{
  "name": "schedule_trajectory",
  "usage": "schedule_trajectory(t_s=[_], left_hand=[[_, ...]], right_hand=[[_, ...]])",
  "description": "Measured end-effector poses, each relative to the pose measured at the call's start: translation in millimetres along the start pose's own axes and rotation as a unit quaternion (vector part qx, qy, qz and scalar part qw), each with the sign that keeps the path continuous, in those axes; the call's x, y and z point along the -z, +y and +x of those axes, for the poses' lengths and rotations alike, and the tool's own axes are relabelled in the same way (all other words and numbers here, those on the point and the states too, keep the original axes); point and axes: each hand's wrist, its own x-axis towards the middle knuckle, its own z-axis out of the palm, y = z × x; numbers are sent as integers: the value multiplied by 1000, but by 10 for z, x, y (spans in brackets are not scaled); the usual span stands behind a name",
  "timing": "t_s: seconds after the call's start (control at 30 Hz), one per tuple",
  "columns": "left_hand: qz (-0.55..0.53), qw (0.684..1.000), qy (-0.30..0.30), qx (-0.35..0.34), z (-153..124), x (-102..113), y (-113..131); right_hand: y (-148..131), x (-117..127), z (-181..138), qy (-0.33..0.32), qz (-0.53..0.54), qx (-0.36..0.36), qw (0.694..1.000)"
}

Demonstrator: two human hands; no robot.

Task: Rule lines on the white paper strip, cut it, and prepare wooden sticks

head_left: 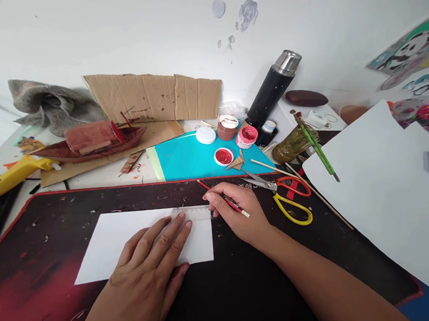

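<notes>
Clutter (paint pots (238,133), scissors (285,196)) crowds black mat (284,261) below white wall (99,22).

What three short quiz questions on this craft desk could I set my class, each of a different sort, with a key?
1. True or false: the left hand lies flat on the white paper.
2. What does the right hand hold?
3. The scissors lie: A) on the blue sheet B) on the dark mat right of the hand C) in the model boat.

Key: 1 true. 2 a red pencil, against the ruler. 3 B.
</notes>
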Motion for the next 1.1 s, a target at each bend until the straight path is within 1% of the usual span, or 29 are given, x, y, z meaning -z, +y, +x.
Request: schedule_trajectory(t_s=[0.13,0.23,0.43,0.57,0.73,1.1], left_hand=[[-14,999,11,30,-14,15,-3],[-12,999,22,48,-8,42,5],[-18,998,27,60,-5,65,11],[-42,997,19,61,-26,66,-9],[-42,997,9,64,-50,80,-26],[-51,997,13,63,-28,105,-16]], right_hand=[[-7,3,25,4,57,-27,998],[2,6,29,11,75,-29,997],[39,-2,18,14,79,-14,997],[46,-1,17,14,82,-13,996],[49,-3,23,15,82,-11,996],[73,11,25,12,84,-14,996]])
